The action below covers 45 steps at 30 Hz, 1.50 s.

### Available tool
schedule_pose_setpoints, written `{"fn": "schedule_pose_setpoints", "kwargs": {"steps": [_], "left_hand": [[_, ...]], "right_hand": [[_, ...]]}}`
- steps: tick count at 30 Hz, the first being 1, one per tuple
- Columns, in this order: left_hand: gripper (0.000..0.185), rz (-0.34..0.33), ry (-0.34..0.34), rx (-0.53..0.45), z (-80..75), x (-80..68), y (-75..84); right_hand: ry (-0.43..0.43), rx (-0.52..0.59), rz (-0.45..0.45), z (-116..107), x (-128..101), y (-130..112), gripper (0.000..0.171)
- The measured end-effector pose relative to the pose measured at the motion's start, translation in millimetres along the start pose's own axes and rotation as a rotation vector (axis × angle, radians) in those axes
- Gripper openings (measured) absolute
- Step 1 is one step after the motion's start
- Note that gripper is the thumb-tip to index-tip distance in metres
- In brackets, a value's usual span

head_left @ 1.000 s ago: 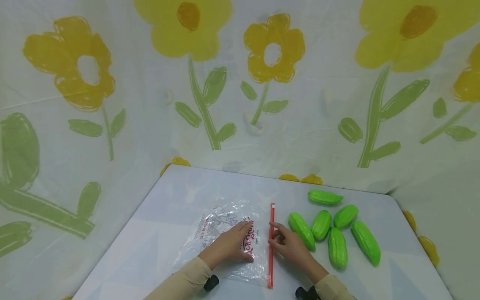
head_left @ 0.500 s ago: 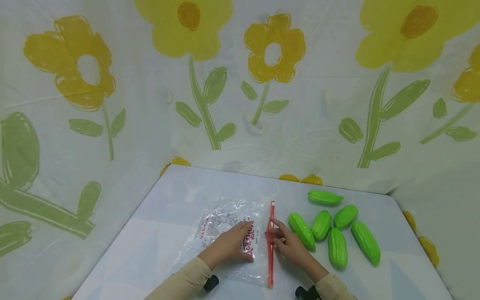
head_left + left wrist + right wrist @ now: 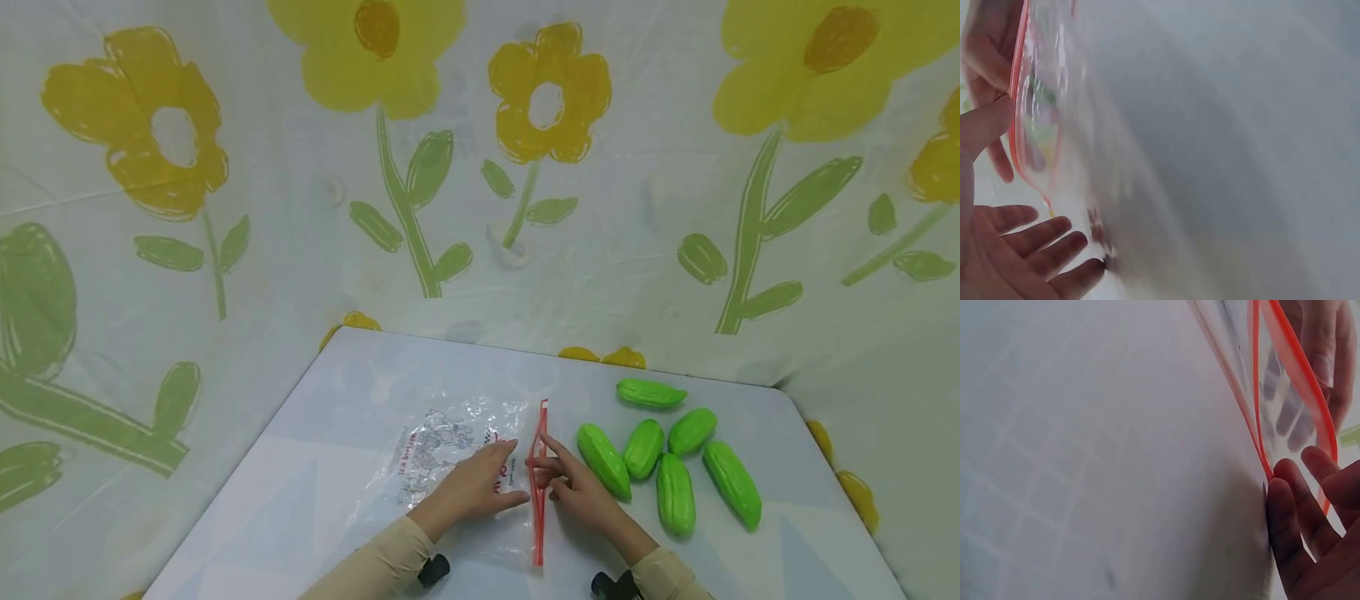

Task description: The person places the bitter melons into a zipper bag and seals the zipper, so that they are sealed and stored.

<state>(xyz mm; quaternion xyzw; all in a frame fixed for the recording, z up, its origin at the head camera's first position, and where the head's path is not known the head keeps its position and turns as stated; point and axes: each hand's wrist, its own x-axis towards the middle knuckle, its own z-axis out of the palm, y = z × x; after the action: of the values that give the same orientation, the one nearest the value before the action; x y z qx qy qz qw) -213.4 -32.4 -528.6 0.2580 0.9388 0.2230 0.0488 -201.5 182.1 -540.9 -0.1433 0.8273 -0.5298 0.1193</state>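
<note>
Left hand (image 3: 480, 487) flat on bag (image 3: 450, 450), right hand (image 3: 577, 492) seemingly pinching red zip (image 3: 537, 500)

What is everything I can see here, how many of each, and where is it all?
zip bag: 1, clear plastic with red and dark print, flat on the table, left of centre.
bag seal: 1, red strip on the bag's right edge, its two lips parted at the middle.
toy cucumbers: 6, bright green, loose group on the table right of the bag.
table: 1, white, below and in front.
flowered sheet: white with yellow flowers and green stems, draped behind and beside the table.
left hand: flat on the bag, fingers straight, beige sleeve.
right hand: fingers at the seal, pulling one lip.
</note>
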Motion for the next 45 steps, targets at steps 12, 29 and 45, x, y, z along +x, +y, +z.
{"fn": "schedule_pose_setpoints", "kwargs": {"steps": [12,29,45], "left_hand": [[0.092,-0.048,0.050,0.008,4.4,9.4,19.2],[0.090,-0.075,0.064,0.003,3.6,6.8,14.2],[0.080,0.015,0.068,0.057,5.5,6.2,13.8]], "right_hand": [[-0.039,-0.016,-0.009,-2.5,-9.9,-33.7,0.070],[0.089,-0.169,-0.015,1.1,1.2,3.8,0.055],[0.211,-0.538,0.077,7.6,6.7,7.1,0.049]]}}
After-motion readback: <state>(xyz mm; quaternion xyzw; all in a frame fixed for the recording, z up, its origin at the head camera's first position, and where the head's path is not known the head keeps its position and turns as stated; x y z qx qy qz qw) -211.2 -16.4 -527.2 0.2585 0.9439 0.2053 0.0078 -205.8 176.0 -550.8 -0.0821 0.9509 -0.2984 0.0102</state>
